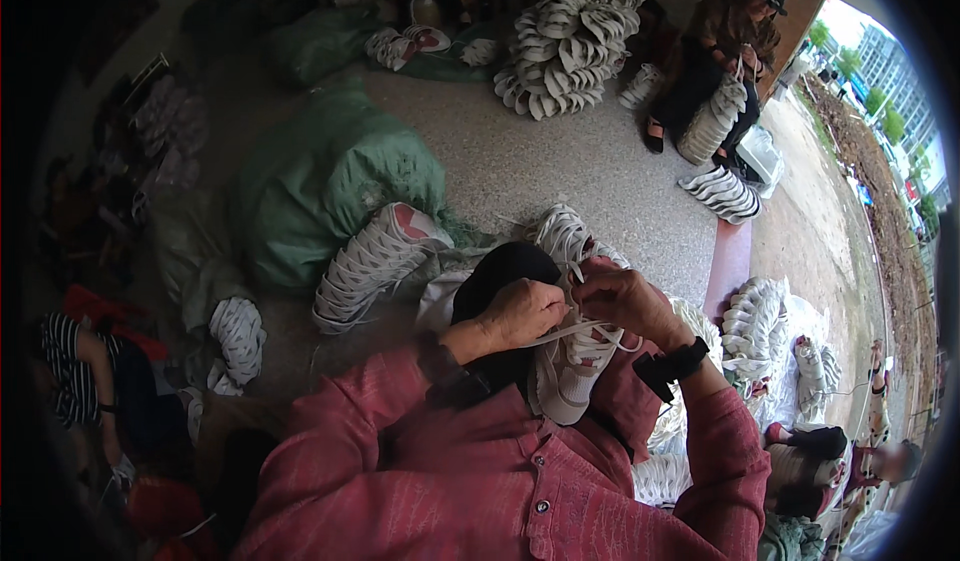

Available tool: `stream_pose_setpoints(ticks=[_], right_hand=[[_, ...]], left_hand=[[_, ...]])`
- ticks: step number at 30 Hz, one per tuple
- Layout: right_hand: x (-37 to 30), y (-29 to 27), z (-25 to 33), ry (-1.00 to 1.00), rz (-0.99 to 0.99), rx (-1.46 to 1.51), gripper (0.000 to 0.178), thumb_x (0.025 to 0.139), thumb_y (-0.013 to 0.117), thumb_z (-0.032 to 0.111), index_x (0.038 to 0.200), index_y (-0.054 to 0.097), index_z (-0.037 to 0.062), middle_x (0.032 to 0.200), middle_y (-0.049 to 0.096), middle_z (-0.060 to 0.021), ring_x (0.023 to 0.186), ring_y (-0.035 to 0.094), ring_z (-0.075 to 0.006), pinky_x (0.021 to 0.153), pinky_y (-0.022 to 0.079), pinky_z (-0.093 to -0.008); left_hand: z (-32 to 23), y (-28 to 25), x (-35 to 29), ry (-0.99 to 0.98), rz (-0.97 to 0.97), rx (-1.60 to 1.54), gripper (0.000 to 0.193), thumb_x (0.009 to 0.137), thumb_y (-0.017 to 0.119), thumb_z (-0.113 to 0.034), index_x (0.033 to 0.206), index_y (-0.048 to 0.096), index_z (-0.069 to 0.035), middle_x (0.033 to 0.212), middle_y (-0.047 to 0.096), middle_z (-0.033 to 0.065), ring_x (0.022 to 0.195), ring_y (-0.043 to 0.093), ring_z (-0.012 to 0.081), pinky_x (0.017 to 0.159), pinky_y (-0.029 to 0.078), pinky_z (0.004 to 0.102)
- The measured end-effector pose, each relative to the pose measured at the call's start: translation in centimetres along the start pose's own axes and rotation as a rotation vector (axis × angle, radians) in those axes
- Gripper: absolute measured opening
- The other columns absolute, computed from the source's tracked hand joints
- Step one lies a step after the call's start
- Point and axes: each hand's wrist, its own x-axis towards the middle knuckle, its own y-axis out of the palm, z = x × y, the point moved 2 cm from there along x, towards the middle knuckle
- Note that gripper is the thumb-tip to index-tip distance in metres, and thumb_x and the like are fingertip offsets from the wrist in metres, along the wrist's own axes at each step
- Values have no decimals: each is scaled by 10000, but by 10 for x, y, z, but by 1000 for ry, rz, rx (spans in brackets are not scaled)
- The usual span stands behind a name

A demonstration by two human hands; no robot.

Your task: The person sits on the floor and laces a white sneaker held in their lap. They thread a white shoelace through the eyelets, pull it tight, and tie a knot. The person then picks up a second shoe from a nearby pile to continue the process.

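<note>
A white shoe upper lies across my lap, its heel end toward me. Beyond it, more nested uppers continue away from my knees. My left hand is closed in a pinch at the left of the upper, with a white shoelace running from it across to the eyelets. Over the lacing area, my right hand is also closed, thumb and fingers pinching lace. A loose loop of lace hangs below the right fingers. The exact fingertip grip is partly hidden.
A big green sack sits at left, with a curved stack of uppers beside it. A tall pile of uppers stands at the back. A seated person handles uppers at far right. White bundles lie near my right.
</note>
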Motion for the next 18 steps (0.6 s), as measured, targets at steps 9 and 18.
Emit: stream_pose_setpoints(ticks=[9,18], right_hand=[[-14,-1,-9,106,-16,115,158,819,693,-59,950,705,29,822,657,27,788,597,-44,675,503,-234],[-9,3,1,51,-69,-37,179,801,718,-21,974,703,22,935,642,-13,839,613,-78,734,508,-249]], left_hand=[[-12,6,12,-145,211,-206,246,916,556,-211,782,668,-38,663,666,111,621,674,289,612,523,411],[2,19,7,298,67,292,201,894,553,-166,758,659,-63,626,643,62,647,678,244,615,521,392]])
